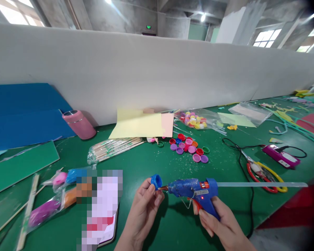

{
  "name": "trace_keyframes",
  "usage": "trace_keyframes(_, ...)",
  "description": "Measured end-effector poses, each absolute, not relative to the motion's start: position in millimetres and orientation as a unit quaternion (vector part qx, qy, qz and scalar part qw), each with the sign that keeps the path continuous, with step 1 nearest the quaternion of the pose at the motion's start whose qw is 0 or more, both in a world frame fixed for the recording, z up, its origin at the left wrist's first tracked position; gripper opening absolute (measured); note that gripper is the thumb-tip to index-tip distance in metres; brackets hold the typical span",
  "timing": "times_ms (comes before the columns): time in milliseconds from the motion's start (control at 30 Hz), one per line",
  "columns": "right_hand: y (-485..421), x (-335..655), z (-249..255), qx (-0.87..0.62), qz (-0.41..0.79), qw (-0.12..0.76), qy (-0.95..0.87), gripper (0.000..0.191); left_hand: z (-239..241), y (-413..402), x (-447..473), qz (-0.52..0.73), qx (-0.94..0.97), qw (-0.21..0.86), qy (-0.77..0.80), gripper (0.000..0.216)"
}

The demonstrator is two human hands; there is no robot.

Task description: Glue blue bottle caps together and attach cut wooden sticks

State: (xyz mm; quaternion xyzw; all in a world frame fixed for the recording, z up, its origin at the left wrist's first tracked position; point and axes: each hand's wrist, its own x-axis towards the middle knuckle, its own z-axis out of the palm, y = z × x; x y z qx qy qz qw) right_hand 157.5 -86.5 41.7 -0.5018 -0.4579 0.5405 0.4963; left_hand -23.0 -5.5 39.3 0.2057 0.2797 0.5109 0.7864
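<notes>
Between the thumb and fingers of my left hand (146,200) is a blue bottle cap (156,181), its open side turned toward the right. My right hand (216,221) grips the handle of a blue hot glue gun (192,188), with fingers at its orange trigger. The gun's nozzle points left and meets or nearly meets the cap's rim; I cannot tell whether they touch. A long translucent glue stick (264,184) juts from the gun's back, and a small red light glows on its side. Several coloured bottle caps (189,146) lie beyond my hands.
Left of my hands lies a phone (108,233), partly blurred, beside bagged coloured clay (45,211). Behind are wrapped wooden sticks (115,148), a pink thermos (79,124) and yellow paper (138,123). Scissors (264,176), a purple device (281,156) and a black cable (240,167) lie right.
</notes>
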Motion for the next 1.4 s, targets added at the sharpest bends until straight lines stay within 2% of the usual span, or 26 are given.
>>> trace_keyframes(1400,-85.7,157.4,40.5,-0.507,0.537,0.498,-0.455,0.026,39.8,-5.6,-22.7,0.519,0.215,0.783,0.267,0.007)
